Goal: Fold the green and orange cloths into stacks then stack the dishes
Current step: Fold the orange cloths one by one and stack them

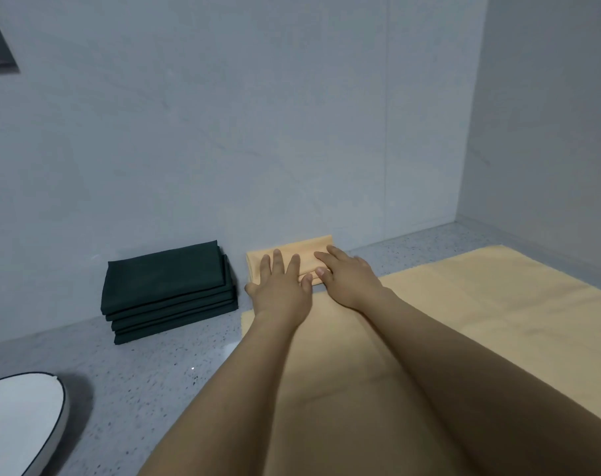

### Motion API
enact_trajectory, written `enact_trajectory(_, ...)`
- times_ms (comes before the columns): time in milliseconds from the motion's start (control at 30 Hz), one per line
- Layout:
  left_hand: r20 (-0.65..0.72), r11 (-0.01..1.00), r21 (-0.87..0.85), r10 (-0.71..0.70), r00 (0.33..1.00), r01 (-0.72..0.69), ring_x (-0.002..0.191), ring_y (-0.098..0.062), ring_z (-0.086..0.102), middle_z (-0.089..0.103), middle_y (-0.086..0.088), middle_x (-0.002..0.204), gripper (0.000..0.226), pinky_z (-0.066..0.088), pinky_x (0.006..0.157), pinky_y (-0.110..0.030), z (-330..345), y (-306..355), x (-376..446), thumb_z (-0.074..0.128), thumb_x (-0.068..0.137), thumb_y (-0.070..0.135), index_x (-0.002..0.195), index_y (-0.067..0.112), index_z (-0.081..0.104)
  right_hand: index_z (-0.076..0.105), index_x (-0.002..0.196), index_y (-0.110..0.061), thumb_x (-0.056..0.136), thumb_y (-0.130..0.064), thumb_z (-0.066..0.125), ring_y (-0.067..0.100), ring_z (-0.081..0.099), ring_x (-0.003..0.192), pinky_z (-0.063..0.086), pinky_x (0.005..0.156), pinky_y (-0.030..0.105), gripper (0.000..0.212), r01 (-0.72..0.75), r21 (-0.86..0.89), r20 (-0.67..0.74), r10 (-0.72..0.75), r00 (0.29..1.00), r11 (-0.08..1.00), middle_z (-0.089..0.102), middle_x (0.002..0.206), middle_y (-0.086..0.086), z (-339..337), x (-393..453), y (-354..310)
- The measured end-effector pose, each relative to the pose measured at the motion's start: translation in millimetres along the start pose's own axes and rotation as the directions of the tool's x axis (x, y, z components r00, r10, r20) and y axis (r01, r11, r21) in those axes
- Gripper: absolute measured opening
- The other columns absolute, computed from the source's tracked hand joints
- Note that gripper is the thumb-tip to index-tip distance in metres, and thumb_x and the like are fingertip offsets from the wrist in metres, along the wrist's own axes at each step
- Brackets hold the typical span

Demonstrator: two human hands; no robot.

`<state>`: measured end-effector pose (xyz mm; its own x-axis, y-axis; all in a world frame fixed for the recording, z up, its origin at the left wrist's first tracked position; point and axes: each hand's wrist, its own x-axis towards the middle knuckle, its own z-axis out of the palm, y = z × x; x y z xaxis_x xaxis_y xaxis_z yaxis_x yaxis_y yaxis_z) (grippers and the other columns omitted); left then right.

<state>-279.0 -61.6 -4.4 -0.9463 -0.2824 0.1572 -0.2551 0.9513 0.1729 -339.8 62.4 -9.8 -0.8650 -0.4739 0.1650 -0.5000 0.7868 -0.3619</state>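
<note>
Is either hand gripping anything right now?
No. The left hand and right hand press flat on top of the folded orange cloth.

Folded cloth right of cloth stack, by wall

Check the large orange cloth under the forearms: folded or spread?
Spread. The large orange cloth lies flat across the counter, crease lines showing. Only the small orange cloth by the wall, under both hands, is folded.

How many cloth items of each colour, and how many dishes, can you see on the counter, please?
Green folded cloths, stacked: 5
Orange cloths: 2 (one folded, one spread flat)
White dishes: 1
Total: 8
</note>
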Motion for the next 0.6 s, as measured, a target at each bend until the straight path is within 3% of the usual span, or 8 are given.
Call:
enact_trajectory(200, -0.063, 0.997, -0.070, 0.009, 0.998, -0.013, 0.146, -0.022, 0.005, 0.014, -0.001, 0.159, 0.056, 0.018, 0.111, -0.051, 5.7, -4.0, -4.5, 0.028, 0.097, 0.054, 0.146, 0.028, 0.029, 0.038, 0.142, -0.018, 0.101, -0.036, 0.032, 0.025, 0.028, 0.136, 0.011, 0.112, 0.032, 0.046, 0.017, -0.022, -0.076, -0.018, 0.997, 1.000, 0.033, 0.149, 0.005, -0.6, -4.0, -1.3)
enact_trajectory(601, 0.058, 0.997, -0.037, -0.060, 0.997, 0.062, 0.147, -0.019, -0.010, -0.004, 0.001, 0.161, 0.060, 0.008, 0.110, -0.056, 6.9, 3.3, -4.6, 0.019, 0.098, 0.053, 0.152, 0.029, 0.009, 0.026, 0.148, -0.028, 0.100, -0.042, 0.025, 0.024, 0.012, 0.142, 0.004, 0.115, 0.038, 0.050, -0.029, -0.078, -0.042, 0.025, 0.999, 0.997, 0.017, 0.157, -0.002, 0.9, -6.8, -3.7)
